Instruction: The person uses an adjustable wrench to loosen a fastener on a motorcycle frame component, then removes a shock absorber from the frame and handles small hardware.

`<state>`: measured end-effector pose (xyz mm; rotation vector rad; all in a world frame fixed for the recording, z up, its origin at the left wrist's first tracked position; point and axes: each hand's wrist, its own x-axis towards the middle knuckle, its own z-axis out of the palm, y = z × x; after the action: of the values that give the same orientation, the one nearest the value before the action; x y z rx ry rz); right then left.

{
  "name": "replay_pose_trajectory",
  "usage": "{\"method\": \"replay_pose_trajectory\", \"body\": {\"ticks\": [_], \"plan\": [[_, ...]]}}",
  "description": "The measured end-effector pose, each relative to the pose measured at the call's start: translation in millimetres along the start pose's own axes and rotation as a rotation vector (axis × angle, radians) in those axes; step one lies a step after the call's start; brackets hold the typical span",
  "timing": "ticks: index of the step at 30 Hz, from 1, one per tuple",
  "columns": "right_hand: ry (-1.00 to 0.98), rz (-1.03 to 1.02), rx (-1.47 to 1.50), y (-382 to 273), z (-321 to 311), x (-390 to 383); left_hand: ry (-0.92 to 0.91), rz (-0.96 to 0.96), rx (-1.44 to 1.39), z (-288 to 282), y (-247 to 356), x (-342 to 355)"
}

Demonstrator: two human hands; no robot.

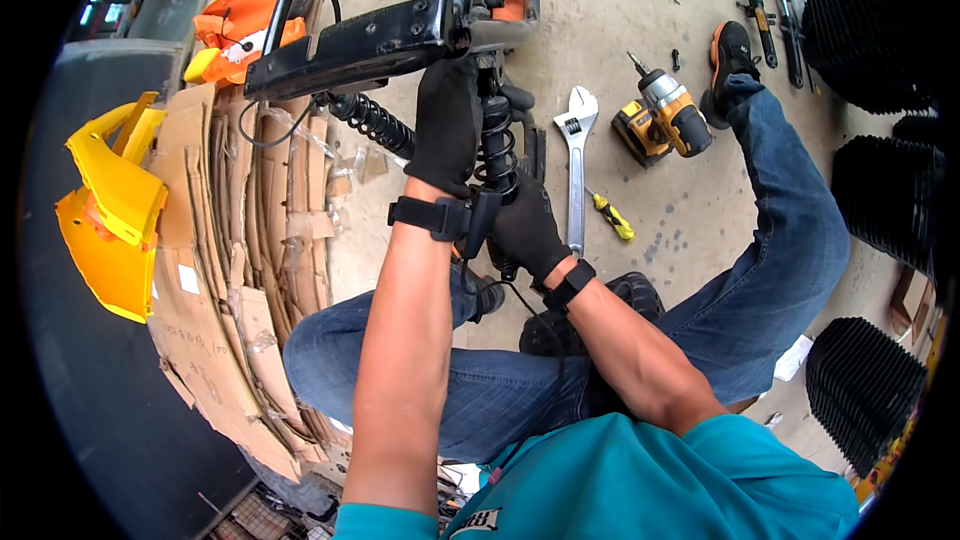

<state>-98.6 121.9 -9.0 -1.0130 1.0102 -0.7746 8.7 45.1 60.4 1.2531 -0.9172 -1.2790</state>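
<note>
In black work gloves, both my hands are at a black frame (360,48) of tube and flat beam. A coil-spring shock absorber (496,140) hangs upright from it. My right hand (528,225) is closed round the lower part of this shock absorber. Just left of its top, my left hand (445,125) reaches up against the underside of the frame; its fingertips are hidden. A second shock absorber (370,122) slants down to the left, its lower end behind my left hand. A dark strap with a small box sits on my left wrist.
Right of my hands lie an adjustable wrench (577,170), a yellow screwdriver (613,217) and a cordless impact driver (665,115). Flattened cardboard (200,280) is piled at left, with yellow plastic panels (120,200) beside it. Black ribbed stacks (860,50) line the right edge.
</note>
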Motion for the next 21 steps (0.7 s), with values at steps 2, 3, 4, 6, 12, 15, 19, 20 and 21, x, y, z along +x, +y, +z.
{"method": "replay_pose_trajectory", "body": {"ticks": [2, 3, 4, 6, 12, 15, 19, 20, 21], "plan": [[-0.008, 0.071, -0.057, -9.1, -2.4, -5.1, 0.001, -0.014, 0.024, 1.4, 4.0, 0.3], [-0.014, 0.081, -0.065, -9.3, -2.4, -5.5, 0.001, -0.025, 0.007, 0.9, 4.6, -0.1], [-0.020, 0.090, -0.072, -9.1, -2.4, -5.7, 0.001, -0.035, -0.010, 0.1, 4.5, -0.6], [-0.022, 0.104, -0.079, -10.3, -1.9, -7.7, -0.005, -0.043, -0.020, -1.7, 3.0, -1.4], [-0.018, 0.103, -0.044, -13.4, 1.1, -7.3, -0.050, -0.007, 0.125, -11.3, 9.1, 1.6], [-0.051, 0.132, -0.067, -17.8, -1.2, -12.3, -0.001, 0.026, 0.308, -25.8, 9.9, -4.5], [-0.081, 0.206, -0.033, -19.1, -5.7, -14.0, 0.191, -0.216, 0.193, -66.3, -19.0, -63.5], [-0.089, 0.222, -0.019, -19.1, -3.6, -14.1, 0.188, -0.355, 0.109, -84.2, -39.7, -91.7], [-0.087, 0.201, 0.005, -16.6, -1.3, -15.0, 0.120, -0.373, 0.239, -84.7, -55.2, -117.8]]}}
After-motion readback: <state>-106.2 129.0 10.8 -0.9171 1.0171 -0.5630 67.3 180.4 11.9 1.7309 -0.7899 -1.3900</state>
